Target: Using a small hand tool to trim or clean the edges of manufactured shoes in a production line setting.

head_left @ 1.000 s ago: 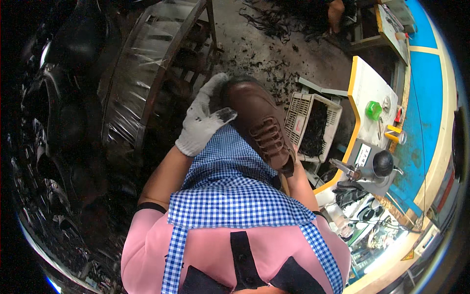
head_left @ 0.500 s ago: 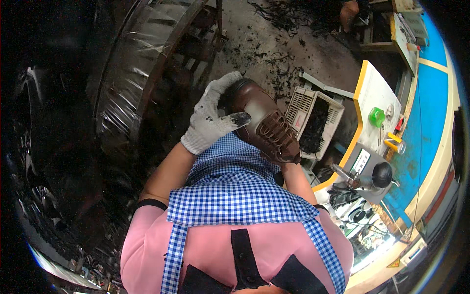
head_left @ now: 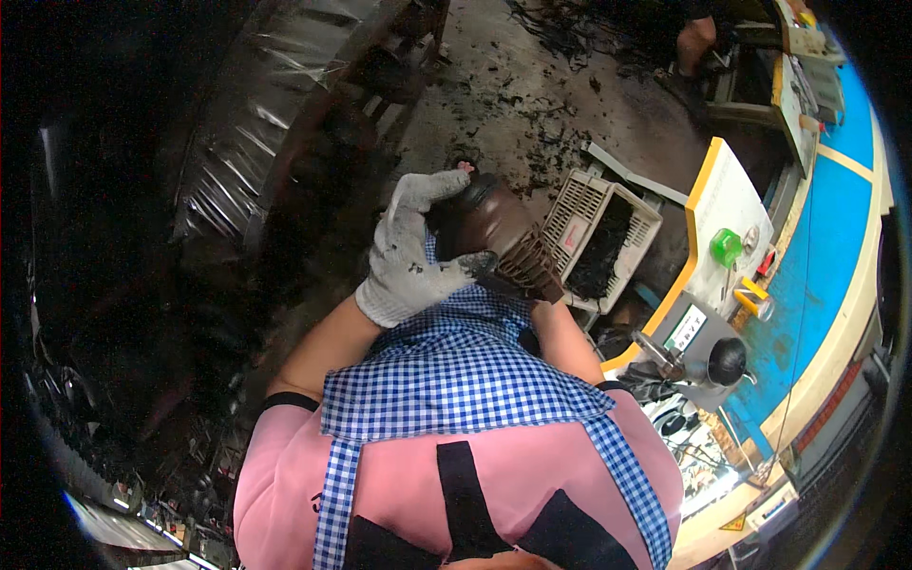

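Nearest is a pink shirt [head_left: 399, 475] with a black collar and, over it, a blue-and-white gingham apron [head_left: 456, 385]. Above the apron, the left hand [head_left: 404, 256], in a whitish knit glove with a blackened thumb tip, has its fingers curved around the toe end of a brown lace-up shoe [head_left: 499, 223], gripping it. The shoe is held in the air in front of the apron, toe away from the body, laces facing up and to the right. The right forearm [head_left: 570, 342] reaches to the heel end; the right hand is hidden behind the shoe, so I cannot tell how its fingers stand.

Beyond the shoe, to the right, is an off-white plastic crate [head_left: 578, 223] with dark scraps [head_left: 603, 249] in it. Right of that, a yellow-edged white counter [head_left: 724, 190] bears a green container [head_left: 726, 247]; a grey machine [head_left: 698, 356] with a black dome is at its near end. Farther off, dark bits litter the floor [head_left: 484, 104], and another person's leg [head_left: 696, 40] shows at the top.
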`<state>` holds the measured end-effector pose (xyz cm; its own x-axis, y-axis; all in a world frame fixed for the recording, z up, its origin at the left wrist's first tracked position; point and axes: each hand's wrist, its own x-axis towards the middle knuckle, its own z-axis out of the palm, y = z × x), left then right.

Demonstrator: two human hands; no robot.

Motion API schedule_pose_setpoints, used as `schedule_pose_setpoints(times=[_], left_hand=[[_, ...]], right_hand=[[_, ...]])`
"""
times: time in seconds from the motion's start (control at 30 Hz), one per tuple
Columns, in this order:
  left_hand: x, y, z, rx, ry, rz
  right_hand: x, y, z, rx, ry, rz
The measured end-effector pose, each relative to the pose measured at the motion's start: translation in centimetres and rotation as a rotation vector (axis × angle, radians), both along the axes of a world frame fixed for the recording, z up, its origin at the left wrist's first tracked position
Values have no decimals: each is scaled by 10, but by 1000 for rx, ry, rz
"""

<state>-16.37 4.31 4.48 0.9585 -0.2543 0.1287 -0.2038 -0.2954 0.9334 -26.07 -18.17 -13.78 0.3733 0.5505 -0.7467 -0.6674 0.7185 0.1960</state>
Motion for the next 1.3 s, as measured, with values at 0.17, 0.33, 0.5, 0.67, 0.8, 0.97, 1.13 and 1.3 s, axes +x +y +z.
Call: schedule_pose_setpoints(times=[0.17, 0.33, 0.5, 0.67, 0.8, 0.97, 1.13, 1.3], left_hand=[[0, -11, 0, 4, 3, -18], [1, -23, -20, -26, 216, 104], [-5, 4, -59, -332, 498, 312], [-15, 49, -94, -526, 817, 696], [-38, 103, -151, -639, 1076, 1191], [-49, 140, -165, -360, 895, 1129], [-49, 154, -186, 22, 611, 836], [-49, 157, -205, 853, 506, 277]], right_hand=[[-1, 3, 4, -157, 12, -15], [-5, -2, 4, -286, 18, 32], [-26, -18, -36, -257, -154, 249], [20, 13, 5, -149, -58, 492], [49, 75, -15, -120, -176, 797], [89, 179, -29, -124, -251, 697], [77, 248, -69, -240, -172, 675], [44, 265, -104, -280, -112, 421]])
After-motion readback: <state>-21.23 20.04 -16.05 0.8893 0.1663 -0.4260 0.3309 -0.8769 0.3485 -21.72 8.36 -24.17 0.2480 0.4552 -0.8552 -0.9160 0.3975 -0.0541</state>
